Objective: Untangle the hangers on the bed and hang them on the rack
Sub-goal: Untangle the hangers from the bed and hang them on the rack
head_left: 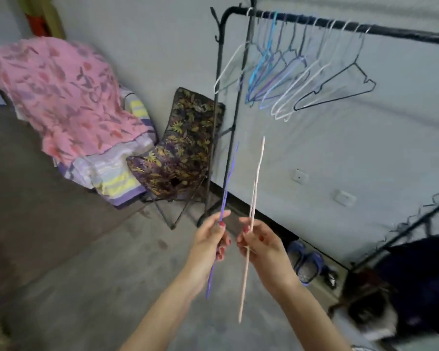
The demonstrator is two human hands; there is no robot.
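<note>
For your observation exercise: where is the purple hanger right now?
In the head view, the purple hanger is low centre, gripped edge-on by the left hand, just left of the white hanger and below the rack.

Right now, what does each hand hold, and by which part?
Left hand grips a purple hanger mid-length; right hand grips a white hanger mid-length. Both show edge-on.

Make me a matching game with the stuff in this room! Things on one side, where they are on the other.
Things:
1. purple hanger
2. white hanger
3. black hanger
4. pink blanket

Places:
A. hanging on the rack
B. in the left hand
C. draped over a folded pile
D. in the right hand

Pairs: 1-B, 2-D, 3-A, 4-C
</note>
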